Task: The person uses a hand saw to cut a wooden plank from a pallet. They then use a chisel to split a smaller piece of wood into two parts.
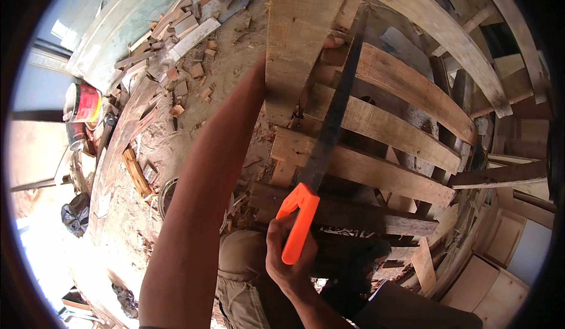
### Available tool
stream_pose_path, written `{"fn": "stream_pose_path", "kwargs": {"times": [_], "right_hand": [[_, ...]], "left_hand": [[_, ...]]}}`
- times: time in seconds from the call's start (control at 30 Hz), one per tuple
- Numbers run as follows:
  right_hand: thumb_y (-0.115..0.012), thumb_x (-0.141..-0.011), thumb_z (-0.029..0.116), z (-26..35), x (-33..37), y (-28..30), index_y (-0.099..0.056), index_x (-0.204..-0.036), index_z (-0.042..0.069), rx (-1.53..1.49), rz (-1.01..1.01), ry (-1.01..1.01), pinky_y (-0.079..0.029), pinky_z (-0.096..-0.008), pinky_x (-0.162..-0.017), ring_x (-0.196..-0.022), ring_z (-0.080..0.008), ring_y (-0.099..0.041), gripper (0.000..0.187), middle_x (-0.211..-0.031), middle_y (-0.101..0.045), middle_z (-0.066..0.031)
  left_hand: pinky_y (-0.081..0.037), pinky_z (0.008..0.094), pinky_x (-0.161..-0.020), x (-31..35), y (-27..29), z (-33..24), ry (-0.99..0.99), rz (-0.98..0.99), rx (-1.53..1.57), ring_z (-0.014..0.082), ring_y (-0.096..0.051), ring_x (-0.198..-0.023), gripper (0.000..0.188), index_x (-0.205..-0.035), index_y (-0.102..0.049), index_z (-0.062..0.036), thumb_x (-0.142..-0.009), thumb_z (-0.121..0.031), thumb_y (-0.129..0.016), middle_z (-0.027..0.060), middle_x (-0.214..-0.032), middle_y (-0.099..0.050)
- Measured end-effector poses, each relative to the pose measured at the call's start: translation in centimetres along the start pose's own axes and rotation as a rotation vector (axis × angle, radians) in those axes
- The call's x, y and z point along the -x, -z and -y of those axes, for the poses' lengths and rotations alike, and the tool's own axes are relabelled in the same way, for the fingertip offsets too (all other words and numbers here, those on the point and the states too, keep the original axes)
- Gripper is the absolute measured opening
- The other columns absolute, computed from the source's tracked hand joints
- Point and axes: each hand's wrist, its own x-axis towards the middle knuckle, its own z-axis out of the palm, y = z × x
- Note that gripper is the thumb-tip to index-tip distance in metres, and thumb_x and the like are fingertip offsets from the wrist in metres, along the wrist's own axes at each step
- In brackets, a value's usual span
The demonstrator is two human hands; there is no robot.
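**Orange-handled saw [322,152] gripped in the right hand [282,273]**

The orange handle [300,235] is held with the fingers wrapped around it. From that hand, the dark blade [341,102] is pointed toward 1 o'clock, and several wooden slats [382,170] are crossed by it in view; whether they are touched cannot be told. At 12 o'clock, the left hand [334,42] is mostly hidden behind a wide board [306,29]; only some fingers are seen by its right edge, and whether they are closed on anything cannot be told. Just beside the right hand, at 9 o'clock, a trousered knee [241,252] is seen. Farther out, wood offcuts [182,29] are strewn at 11 o'clock, and a red-and-yellow can [88,103] is seen at 10 o'clock.
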Motion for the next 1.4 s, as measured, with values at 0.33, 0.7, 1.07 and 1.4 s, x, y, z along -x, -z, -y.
{"fn": "stream_pose_path", "kwargs": {"times": [0.33,0.7,1.07,1.4], "right_hand": [[-0.070,-0.091,0.010,-1.4,0.5,-0.3,-0.057,-0.087,0.001,0.058,-0.041,0.019,-0.045,-0.0274,-0.055,-0.056,-0.0115,-0.056,0.017,-0.064,-0.055,-0.0030],[-0.071,-0.089,0.012,-2.6,0.3,-0.7,-0.058,-0.090,0.001,0.124,-0.015,0.072,-0.047,-0.0337,-0.054,-0.059,-0.0241,-0.061,0.017,-0.072,-0.058,-0.0114],[-0.069,-0.089,0.008,-1.9,0.2,-0.4,-0.056,-0.082,0.003,0.086,-0.011,0.030,-0.047,-0.0336,-0.055,-0.056,-0.0223,-0.058,0.016,-0.064,-0.055,-0.0086],[-0.069,-0.090,0.007,-1.3,0.0,-0.6,-0.054,-0.083,0.003,0.084,-0.042,0.056,-0.044,-0.0298,-0.054,-0.055,-0.0170,-0.056,0.017,-0.063,-0.053,-0.0071]], "left_hand": [[-0.058,0.0404,-0.087,-0.2,-1.1,-0.5,0.150,-0.072,-0.076,0.0308,-0.057,-0.126,0.076,-0.148,-0.044,-0.0127,-0.088,-0.055,-0.063,0.0146,-0.140,-0.055],[-0.050,0.0423,-0.091,0.3,-1.7,-1.0,0.226,-0.028,-0.001,0.0300,-0.050,-0.131,0.082,-0.152,-0.037,-0.0138,-0.087,-0.059,-0.058,0.0111,-0.145,-0.049],[-0.054,0.0319,-0.061,0.3,-1.4,0.0,0.125,-0.259,0.101,0.0119,-0.063,-0.084,0.036,-0.099,-0.069,-0.0059,-0.082,-0.036,-0.078,0.0023,-0.087,-0.065],[-0.056,0.0481,-0.091,-0.4,-0.6,0.2,0.081,0.030,-0.031,0.0348,-0.047,-0.135,0.087,-0.153,-0.032,-0.0138,-0.085,-0.061,-0.059,0.0164,-0.149,-0.043]]}}
